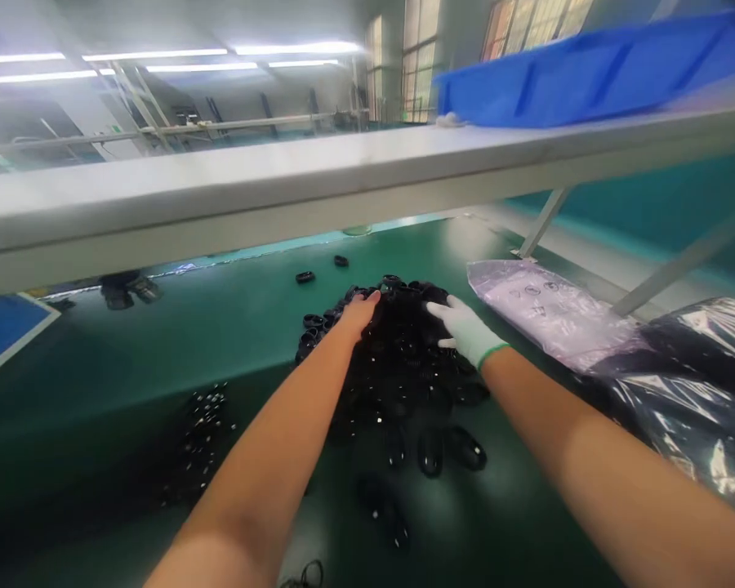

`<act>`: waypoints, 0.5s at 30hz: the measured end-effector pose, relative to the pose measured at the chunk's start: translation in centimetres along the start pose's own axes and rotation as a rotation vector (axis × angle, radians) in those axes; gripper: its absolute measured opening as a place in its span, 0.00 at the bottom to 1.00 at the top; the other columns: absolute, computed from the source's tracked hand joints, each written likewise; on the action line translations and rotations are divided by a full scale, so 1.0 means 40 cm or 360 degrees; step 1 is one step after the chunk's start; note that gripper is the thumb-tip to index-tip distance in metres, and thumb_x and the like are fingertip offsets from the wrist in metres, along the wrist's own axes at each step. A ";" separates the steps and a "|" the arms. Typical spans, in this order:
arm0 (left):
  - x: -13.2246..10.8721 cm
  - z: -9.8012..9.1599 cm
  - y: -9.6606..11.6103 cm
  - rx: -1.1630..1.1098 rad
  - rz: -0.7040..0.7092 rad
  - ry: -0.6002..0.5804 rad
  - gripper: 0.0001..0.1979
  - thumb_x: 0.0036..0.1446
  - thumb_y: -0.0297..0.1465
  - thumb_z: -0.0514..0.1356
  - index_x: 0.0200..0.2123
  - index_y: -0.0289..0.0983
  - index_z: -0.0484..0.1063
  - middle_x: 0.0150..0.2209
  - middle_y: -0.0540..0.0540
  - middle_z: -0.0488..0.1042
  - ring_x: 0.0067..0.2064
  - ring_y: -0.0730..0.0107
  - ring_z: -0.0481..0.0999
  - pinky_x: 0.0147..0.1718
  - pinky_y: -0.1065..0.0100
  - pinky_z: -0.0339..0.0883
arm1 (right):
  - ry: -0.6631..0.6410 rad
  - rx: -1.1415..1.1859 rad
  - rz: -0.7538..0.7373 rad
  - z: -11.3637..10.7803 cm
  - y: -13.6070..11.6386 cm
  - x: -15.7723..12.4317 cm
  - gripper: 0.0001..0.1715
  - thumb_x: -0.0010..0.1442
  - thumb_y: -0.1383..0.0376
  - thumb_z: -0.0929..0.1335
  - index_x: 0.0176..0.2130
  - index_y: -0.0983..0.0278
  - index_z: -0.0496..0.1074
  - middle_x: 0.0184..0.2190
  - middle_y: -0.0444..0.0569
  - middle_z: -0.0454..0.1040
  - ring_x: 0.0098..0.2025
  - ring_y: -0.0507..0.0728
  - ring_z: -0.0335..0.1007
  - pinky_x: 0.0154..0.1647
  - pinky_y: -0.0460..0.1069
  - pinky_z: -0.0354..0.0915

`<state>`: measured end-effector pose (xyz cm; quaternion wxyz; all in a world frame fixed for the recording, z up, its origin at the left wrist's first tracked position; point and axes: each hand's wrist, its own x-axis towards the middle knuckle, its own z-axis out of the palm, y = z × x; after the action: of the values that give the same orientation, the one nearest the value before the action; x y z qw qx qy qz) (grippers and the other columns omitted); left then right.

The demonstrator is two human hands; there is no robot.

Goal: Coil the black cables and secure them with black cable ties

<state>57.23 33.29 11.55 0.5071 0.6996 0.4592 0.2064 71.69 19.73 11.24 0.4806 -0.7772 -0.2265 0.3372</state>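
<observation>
A heap of small glossy black oval ring-like parts (404, 351) lies on the green surface (251, 327). My bare left hand (361, 314) reaches against the heap's left side, thumb stretched out and the other fingers mostly hidden. On the opposite side is my right hand (462, 327), in a white glove with a green cuff. Its fingers are spread and touch the heap's edge. Both hands look open, cupped around the heap from either side, and neither grips a single part that I can make out. Several loose parts (429, 451) lie nearer to me.
A pale shelf (282, 184) crosses above my hands, with a blue plastic bin (588, 73) at its right. Clear plastic bags (545, 310) lie at the right beside a slanting metal leg (545, 220). Two loose black parts (305, 277) sit beyond the heap. More small shiny bits (205, 425) are at left.
</observation>
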 end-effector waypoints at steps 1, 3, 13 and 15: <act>-0.047 -0.024 -0.024 0.0081 -0.0036 -0.0003 0.22 0.59 0.41 0.56 0.54 0.38 0.62 0.52 0.39 0.65 0.49 0.59 0.69 0.44 0.57 0.66 | -0.0017 -0.0013 -0.0034 -0.015 0.024 -0.052 0.31 0.60 0.55 0.64 0.60 0.59 0.53 0.59 0.54 0.57 0.52 0.60 0.63 0.47 0.56 0.66; -0.181 -0.065 -0.083 0.0230 -0.0075 -0.0046 0.26 0.55 0.42 0.58 0.55 0.40 0.61 0.53 0.40 0.65 0.48 0.59 0.69 0.43 0.61 0.65 | -0.0087 -0.0071 -0.0095 -0.035 0.092 -0.183 0.27 0.58 0.58 0.65 0.56 0.58 0.60 0.57 0.49 0.62 0.55 0.59 0.61 0.53 0.54 0.62; -0.599 0.010 -0.285 0.0705 -0.0218 -0.0425 0.37 0.32 0.25 0.67 0.51 0.45 0.66 0.50 0.46 0.65 0.51 0.53 0.65 0.45 0.61 0.61 | -0.0474 -0.0821 0.0136 0.111 0.399 -0.543 0.38 0.50 0.65 0.66 0.59 0.62 0.55 0.55 0.57 0.63 0.53 0.64 0.65 0.49 0.56 0.63; -0.590 0.039 -0.295 0.0707 -0.0174 -0.0491 0.40 0.27 0.23 0.68 0.50 0.44 0.67 0.49 0.46 0.65 0.50 0.53 0.65 0.45 0.62 0.61 | -0.0462 -0.0917 0.0087 0.166 0.397 -0.549 0.46 0.42 0.73 0.69 0.60 0.62 0.55 0.53 0.58 0.63 0.53 0.68 0.63 0.48 0.59 0.62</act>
<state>41.65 13.13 4.50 0.4154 0.7911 0.4476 -0.0358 52.48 1.91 1.61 0.1943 -0.8309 -0.3579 0.3791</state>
